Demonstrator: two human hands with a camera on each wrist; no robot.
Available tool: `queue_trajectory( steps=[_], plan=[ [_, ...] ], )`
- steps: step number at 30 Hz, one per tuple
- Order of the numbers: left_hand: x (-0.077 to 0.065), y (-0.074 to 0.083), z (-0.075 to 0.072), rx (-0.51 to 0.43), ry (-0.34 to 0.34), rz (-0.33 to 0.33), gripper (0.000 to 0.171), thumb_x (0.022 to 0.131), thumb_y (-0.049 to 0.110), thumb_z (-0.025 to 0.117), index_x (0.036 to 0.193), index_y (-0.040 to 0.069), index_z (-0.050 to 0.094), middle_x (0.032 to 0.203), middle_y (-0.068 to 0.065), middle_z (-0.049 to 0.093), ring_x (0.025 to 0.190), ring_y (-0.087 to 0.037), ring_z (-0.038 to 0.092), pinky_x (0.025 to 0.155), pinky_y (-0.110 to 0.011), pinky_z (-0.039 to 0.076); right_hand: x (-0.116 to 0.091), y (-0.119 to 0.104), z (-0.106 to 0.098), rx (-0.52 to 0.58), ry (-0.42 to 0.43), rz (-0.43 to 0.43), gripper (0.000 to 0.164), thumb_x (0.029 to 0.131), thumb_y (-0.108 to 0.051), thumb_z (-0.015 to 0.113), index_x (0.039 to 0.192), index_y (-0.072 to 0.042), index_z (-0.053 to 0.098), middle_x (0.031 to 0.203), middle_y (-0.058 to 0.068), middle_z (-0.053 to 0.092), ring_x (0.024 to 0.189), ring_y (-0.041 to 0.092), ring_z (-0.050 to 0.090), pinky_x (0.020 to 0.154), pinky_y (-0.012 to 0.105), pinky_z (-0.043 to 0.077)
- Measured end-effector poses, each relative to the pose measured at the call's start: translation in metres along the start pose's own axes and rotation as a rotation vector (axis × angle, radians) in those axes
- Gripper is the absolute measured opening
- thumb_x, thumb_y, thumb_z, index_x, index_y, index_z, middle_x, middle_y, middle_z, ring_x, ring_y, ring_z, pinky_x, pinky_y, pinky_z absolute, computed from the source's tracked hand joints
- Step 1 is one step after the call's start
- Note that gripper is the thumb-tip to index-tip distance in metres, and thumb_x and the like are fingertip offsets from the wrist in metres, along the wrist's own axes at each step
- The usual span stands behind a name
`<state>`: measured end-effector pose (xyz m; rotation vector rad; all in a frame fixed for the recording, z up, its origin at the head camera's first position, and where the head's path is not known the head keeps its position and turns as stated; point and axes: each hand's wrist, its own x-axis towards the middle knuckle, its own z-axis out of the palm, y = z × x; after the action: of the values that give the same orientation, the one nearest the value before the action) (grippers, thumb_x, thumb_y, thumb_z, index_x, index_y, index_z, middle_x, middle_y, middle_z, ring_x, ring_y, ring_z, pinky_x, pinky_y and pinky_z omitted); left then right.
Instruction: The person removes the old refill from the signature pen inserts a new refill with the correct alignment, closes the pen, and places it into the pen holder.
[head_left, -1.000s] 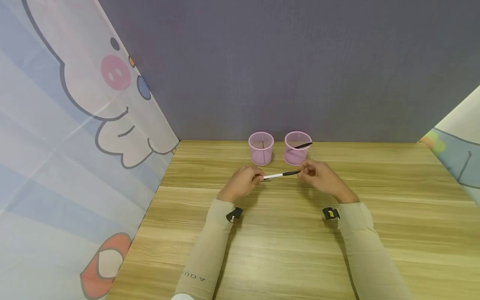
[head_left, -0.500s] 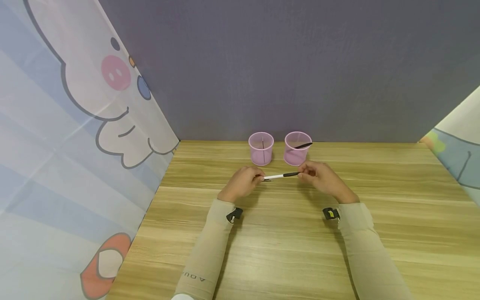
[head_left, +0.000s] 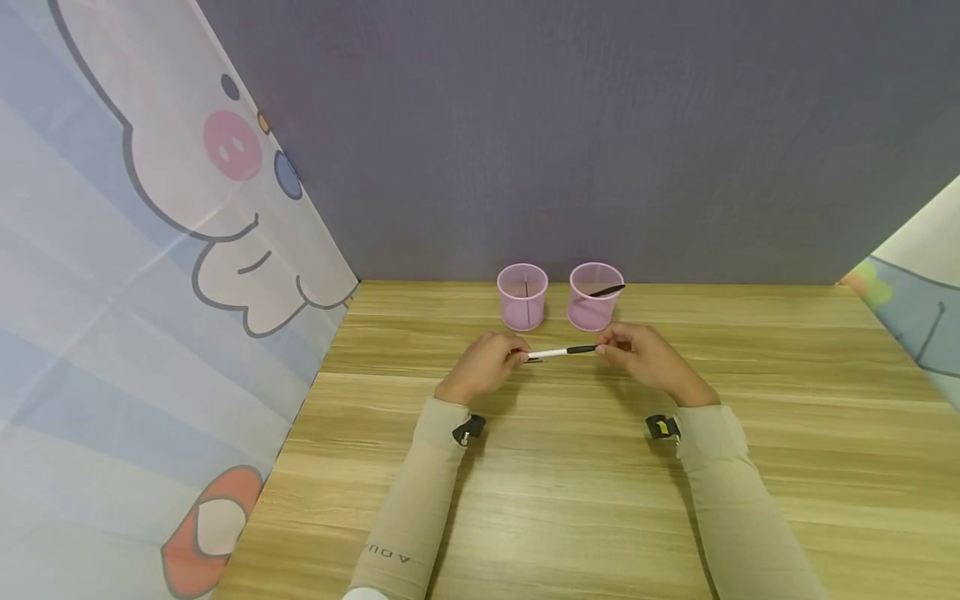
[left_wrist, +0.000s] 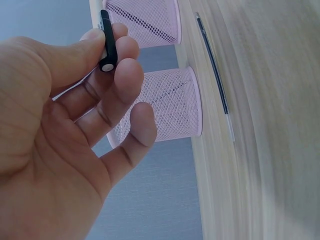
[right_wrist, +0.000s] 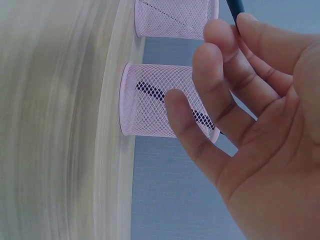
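A pen (head_left: 551, 353) with a white barrel and a black grip end is held level between both hands over the table. My left hand (head_left: 483, 367) pinches its left end between thumb and fingers; in the left wrist view a black clip (left_wrist: 108, 42) shows there. At the other end, my right hand (head_left: 645, 358) pinches the black grip section (right_wrist: 235, 10), and its fingertips hide the point. Below the left hand, a thin pen refill (left_wrist: 215, 67) with a dark middle and a clear end lies on the wood.
Two pink mesh cups stand beyond the hands near the dark back wall. The left cup (head_left: 512, 315) holds a thin dark stick, seemingly a refill. A black pen-like piece (head_left: 609, 291) leans in the right cup (head_left: 588, 318), its end over the rim. The wooden table (head_left: 570, 500) extends towards me.
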<state>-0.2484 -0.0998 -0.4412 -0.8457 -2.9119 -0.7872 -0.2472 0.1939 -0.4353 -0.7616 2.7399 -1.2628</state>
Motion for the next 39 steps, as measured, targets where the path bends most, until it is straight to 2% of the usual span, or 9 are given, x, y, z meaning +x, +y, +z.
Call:
queue_trajectory(
  steps=[12, 21, 28, 39],
  plan=[
    [-0.0004, 0.0005, -0.0006, -0.004, 0.003, 0.001, 0.016, 0.100, 0.018, 0.066, 0.109, 0.010, 0.077, 0.091, 0.001, 0.073, 0.085, -0.012, 0.064, 0.087, -0.034, 0.057, -0.0004, -0.0022, 0.0006, 0.001, -0.020, 0.009, 0.016, 0.103, -0.010, 0.060, 0.097, 0.001, 0.068, 0.079, 0.006, 0.065, 0.072, 0.012, 0.058, 0.065, 0.026, 0.051],
    [0.0001, 0.0005, -0.0006, 0.001, 0.008, 0.020, 0.015, 0.100, 0.018, 0.066, 0.107, 0.010, 0.077, 0.087, 0.002, 0.071, 0.083, -0.012, 0.063, 0.086, -0.033, 0.056, -0.0007, -0.0008, 0.0003, -0.010, -0.034, 0.019, 0.022, 0.105, -0.014, 0.057, 0.092, 0.000, 0.067, 0.075, 0.005, 0.063, 0.068, 0.010, 0.054, 0.062, 0.026, 0.046],
    [0.0005, 0.0014, -0.0007, -0.002, 0.004, 0.014, 0.015, 0.100, 0.018, 0.066, 0.108, 0.010, 0.077, 0.086, 0.002, 0.070, 0.082, -0.011, 0.061, 0.085, -0.032, 0.056, -0.0007, -0.0019, 0.0006, -0.015, -0.038, 0.015, 0.025, 0.107, -0.014, 0.055, 0.089, 0.000, 0.066, 0.074, 0.007, 0.065, 0.069, 0.011, 0.056, 0.063, 0.025, 0.049],
    [0.0008, -0.0001, 0.0010, -0.012, 0.006, 0.016, 0.014, 0.100, 0.017, 0.066, 0.107, 0.010, 0.077, 0.088, 0.002, 0.071, 0.082, -0.011, 0.062, 0.085, -0.033, 0.056, -0.0006, -0.0032, 0.0010, -0.002, -0.044, 0.016, 0.027, 0.107, -0.014, 0.053, 0.088, -0.001, 0.066, 0.072, 0.004, 0.065, 0.067, 0.011, 0.058, 0.062, 0.023, 0.049]
  ],
)
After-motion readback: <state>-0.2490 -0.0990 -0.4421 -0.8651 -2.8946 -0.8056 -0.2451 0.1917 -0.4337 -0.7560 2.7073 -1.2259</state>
